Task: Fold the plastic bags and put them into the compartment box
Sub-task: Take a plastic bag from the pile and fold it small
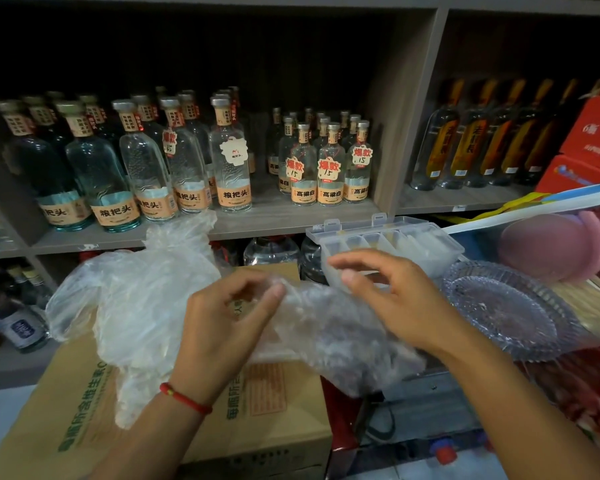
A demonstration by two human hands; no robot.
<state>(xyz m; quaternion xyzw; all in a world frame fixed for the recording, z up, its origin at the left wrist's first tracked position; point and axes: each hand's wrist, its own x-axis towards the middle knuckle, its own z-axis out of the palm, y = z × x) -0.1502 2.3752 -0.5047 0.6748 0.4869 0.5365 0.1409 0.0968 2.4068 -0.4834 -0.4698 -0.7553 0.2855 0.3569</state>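
A clear plastic bag (329, 327) stretches between my hands above a cardboard carton. My left hand (226, 320), with a red string on the wrist, pinches the bag's edge between thumb and fingers. My right hand (388, 296) rests on the bag's right part with fingers spread and curled; whether it grips is unclear. A loose heap of more clear bags (136, 299) lies to the left on the carton. The transparent compartment box (395, 244) stands open just behind my right hand, with folded bags in some of its compartments.
The cardboard carton (264, 407) serves as the work surface. A ribbed glass plate (510, 310) lies to the right. Behind, grey shelves (291, 220) hold several clear liquor bottles. Red boxes (589, 150) and a pink plush item (555, 244) sit at the right.
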